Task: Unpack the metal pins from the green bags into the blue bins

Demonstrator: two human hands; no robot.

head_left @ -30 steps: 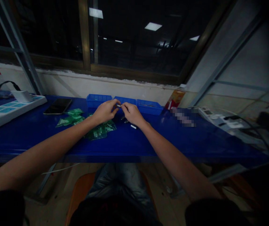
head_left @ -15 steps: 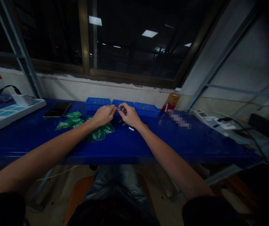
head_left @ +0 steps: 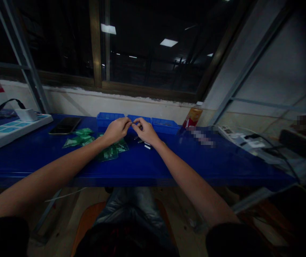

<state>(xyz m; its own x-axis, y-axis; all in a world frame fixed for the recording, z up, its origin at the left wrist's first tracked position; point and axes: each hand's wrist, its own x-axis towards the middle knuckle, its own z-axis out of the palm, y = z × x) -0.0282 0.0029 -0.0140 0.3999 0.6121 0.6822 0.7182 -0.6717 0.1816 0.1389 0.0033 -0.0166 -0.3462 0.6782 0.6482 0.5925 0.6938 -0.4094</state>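
Note:
My left hand and my right hand meet fingertip to fingertip above the blue table. Both are closed in a pinch, and whatever lies between the fingertips is too small to name. Under and beside my right hand are several small metallic pieces. Green printed packets lie below my left wrist, partly covered by the forearm, with more green packets to their left. Just behind the hands stand blue bins in a row; the hands partly hide the middle one.
A black phone and a white power strip are on the table's left. At the back right stands a bottle with an orange and red label. Further right are another power strip and cables. A window wall rises behind the table.
The view has shifted slightly. Both hands keep their fingertips together at nearly the same place, and the metallic pieces beside my right hand look a little differently arranged.

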